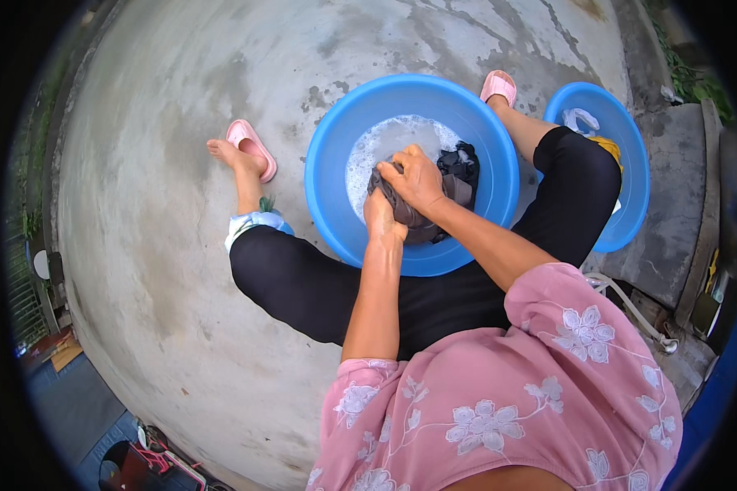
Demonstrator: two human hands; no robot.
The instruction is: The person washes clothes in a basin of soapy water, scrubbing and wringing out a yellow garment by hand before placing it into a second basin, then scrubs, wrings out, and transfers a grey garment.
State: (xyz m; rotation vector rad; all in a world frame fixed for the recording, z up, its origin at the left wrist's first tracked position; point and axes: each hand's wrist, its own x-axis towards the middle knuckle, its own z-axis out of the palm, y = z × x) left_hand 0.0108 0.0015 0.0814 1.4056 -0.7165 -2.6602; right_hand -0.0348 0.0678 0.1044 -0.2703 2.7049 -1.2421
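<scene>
A large round blue plastic basin stands on the ground between my legs, with soapy water in it. Over the water, my left hand grips a dark grey-brown wet cloth from the near side. My right hand is closed on the same cloth, just above and right of the left one, and the hands almost touch. The cloth's lower part rests against the basin's near right side. A black fabric piece lies beside it at the right, partly in the suds.
A second blue basin, right of my knee, holds a yellow cloth and a white plastic bag. Pink slippers are at my feet. A white hose lies at the right. Wet patches mark the concrete ground.
</scene>
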